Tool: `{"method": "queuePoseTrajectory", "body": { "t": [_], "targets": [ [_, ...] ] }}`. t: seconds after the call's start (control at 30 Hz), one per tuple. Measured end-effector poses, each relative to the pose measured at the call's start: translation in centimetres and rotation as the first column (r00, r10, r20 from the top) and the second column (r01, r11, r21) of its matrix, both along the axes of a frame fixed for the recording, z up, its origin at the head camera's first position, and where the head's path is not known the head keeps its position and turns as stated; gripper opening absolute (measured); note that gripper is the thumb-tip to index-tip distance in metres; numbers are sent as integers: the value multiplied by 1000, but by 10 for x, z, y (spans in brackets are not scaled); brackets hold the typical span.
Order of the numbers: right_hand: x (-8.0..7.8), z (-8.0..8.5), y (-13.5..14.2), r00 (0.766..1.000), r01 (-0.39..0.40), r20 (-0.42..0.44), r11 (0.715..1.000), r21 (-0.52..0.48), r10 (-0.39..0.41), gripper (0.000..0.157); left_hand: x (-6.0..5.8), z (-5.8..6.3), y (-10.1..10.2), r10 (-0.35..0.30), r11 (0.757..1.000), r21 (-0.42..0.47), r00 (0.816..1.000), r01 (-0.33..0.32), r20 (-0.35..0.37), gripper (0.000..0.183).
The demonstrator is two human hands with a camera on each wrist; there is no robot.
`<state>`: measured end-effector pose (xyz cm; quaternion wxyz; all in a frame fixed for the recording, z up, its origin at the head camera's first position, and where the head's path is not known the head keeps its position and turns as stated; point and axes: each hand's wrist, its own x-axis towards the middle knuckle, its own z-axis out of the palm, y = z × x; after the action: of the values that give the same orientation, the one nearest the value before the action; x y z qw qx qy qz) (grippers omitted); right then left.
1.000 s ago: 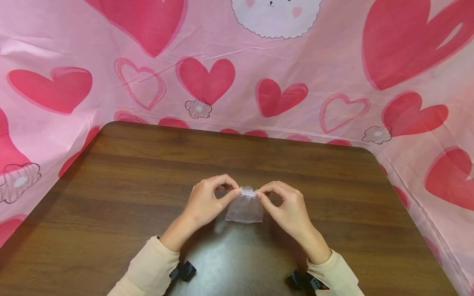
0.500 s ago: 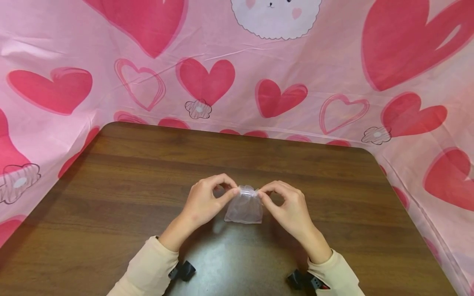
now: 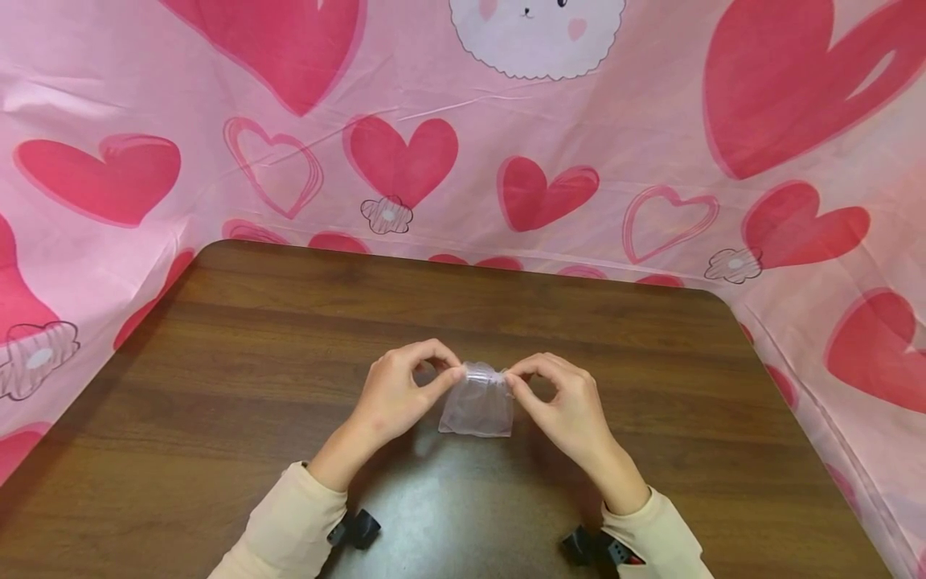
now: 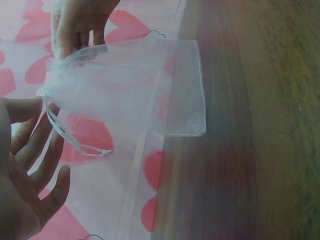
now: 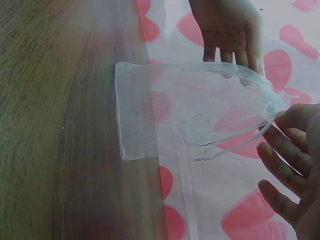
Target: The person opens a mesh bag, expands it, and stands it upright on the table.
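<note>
A small sheer white drawstring pouch (image 3: 476, 408) hangs upright between the two hands above the table, its mouth gathered into folds at the top. My left hand (image 3: 405, 390) pinches the left side of the gathered mouth between thumb and index finger. On the other side my right hand (image 3: 564, 402) pinches the mouth the same way. In the left wrist view, a loop of the pouch's drawstring (image 4: 75, 140) dangles by the left hand's fingers. Another drawstring loop (image 5: 232, 148) hangs near the right hand in the right wrist view. Nothing shows inside the see-through pouch (image 5: 145, 115).
The brown wood-grain table (image 3: 289, 322) spreads out around the hands. A pink curtain (image 3: 477, 121) printed with red hearts encloses its back and sides. Black wrist-camera mounts (image 3: 362, 529) sit at both cream sleeves (image 3: 289, 523).
The gathered mouth has widened slightly as the hands drew a little apart, mostly the left hand leftward. Both hands keep their pinch on the pouch.
</note>
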<state>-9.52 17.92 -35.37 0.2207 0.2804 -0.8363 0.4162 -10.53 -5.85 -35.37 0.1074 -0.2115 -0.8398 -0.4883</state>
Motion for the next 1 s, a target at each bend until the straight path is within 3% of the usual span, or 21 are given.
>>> {"method": "queuePoseTrajectory", "body": {
  "t": [0.7, 1.0],
  "targets": [
    [-2, 3, 5, 1000, 18, 2, 1000, -6, -18, 4, -2, 3, -6, 38, 999, -1, 999, -38, 2, 8],
    [-3, 6, 9, 1000, 24, -5, 1000, 4, -24, 13, -3, 6, -8, 56, 998, 0, 998, -56, 29, 6]
  ]
}}
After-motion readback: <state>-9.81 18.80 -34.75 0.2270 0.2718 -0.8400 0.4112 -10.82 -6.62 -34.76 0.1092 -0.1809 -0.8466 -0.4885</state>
